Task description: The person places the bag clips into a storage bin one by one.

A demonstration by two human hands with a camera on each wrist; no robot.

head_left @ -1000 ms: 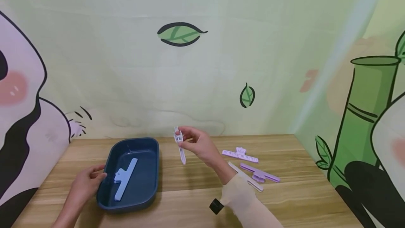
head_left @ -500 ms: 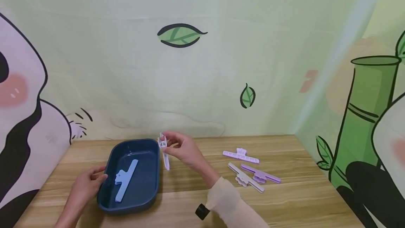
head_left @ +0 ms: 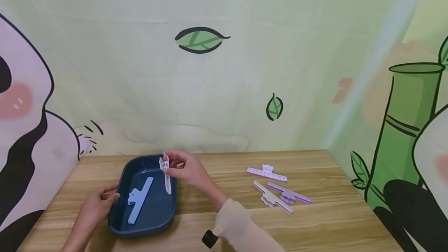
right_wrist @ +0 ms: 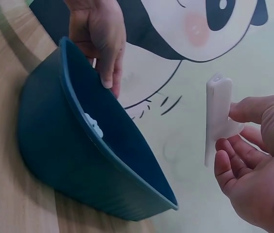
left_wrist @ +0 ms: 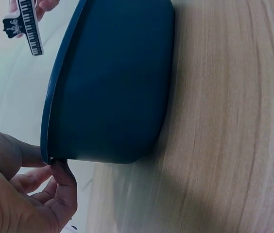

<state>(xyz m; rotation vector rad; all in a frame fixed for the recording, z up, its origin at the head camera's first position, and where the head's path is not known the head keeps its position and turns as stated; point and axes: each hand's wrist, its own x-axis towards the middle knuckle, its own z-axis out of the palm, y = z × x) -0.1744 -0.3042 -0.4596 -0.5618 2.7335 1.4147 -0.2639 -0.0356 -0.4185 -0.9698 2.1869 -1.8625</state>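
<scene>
My right hand (head_left: 189,171) pinches a white clip (head_left: 167,180) by its handle, above the right side of a dark blue plastic tub (head_left: 159,227). In the left wrist view, one face of this clip (left_wrist: 31,30) carries a black-and-white piano-key pattern. The right wrist view shows thumb and fingers on its handle, with the long bar (right_wrist: 218,104) standing upright. A light blue clip (head_left: 140,201) lies on the tub's floor. At the tub's left side, my left hand (head_left: 95,206) grips the rim between thumb and fingers (left_wrist: 63,187).
Three more clips lie on the wooden table (head_left: 332,221) at the right: a pale lilac one (head_left: 267,173) with ruler-like marks, a purple one (head_left: 289,193) and a whitish one (head_left: 272,197). Behind the table hangs a printed backdrop (head_left: 224,88) with leaves and pandas.
My right hand has carried the white clip leftward from over the table to over the tub. My left hand keeps its hold on the rim, and the tub stays in place.
</scene>
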